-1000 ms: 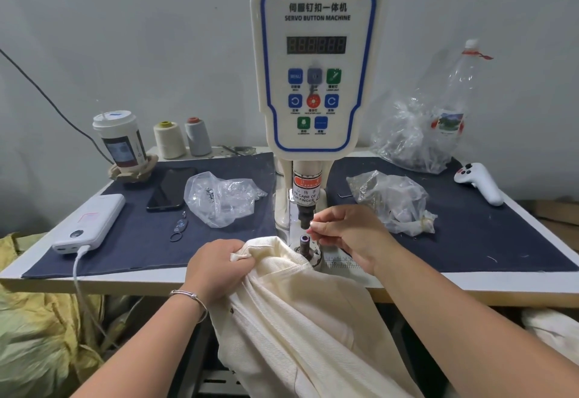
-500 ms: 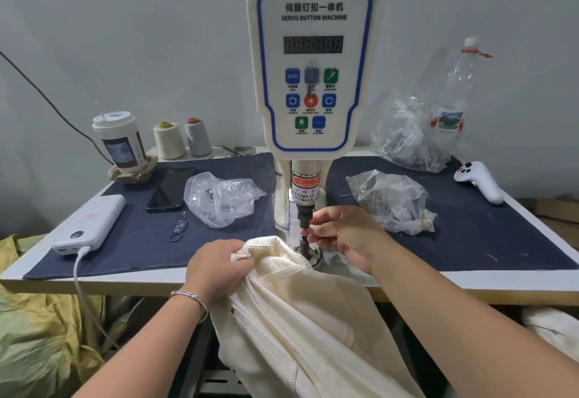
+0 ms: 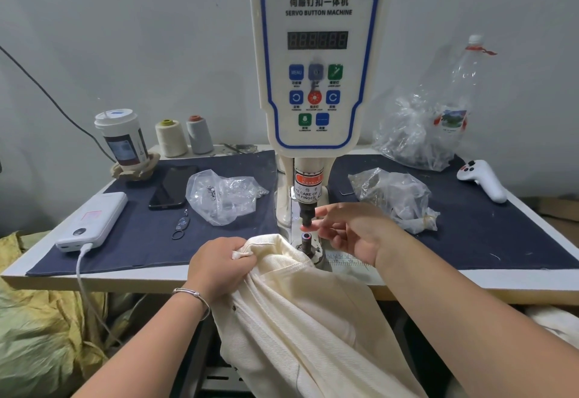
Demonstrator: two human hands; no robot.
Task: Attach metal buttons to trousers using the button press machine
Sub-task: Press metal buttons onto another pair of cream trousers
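Just below the grip of the right hand (image 3: 354,234), whose fingertips (image 3: 316,225) pinch at the upper punch (image 3: 306,215), stands the lower die (image 3: 306,237), and beside it the left hand (image 3: 219,267) clenches the cream trousers (image 3: 300,310) at the table (image 3: 94,280) edge. If the button press machine (image 3: 318,62) fires now, it could crush these fingers, I think. The button itself is hidden between them.

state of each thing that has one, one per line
machine display: dark, no digits lit
left hand: grips bunched trousers
right hand: fingertips at upper die
lower die: uncovered
cup: lidded
power bank: cable plugged in
phone: screen dark
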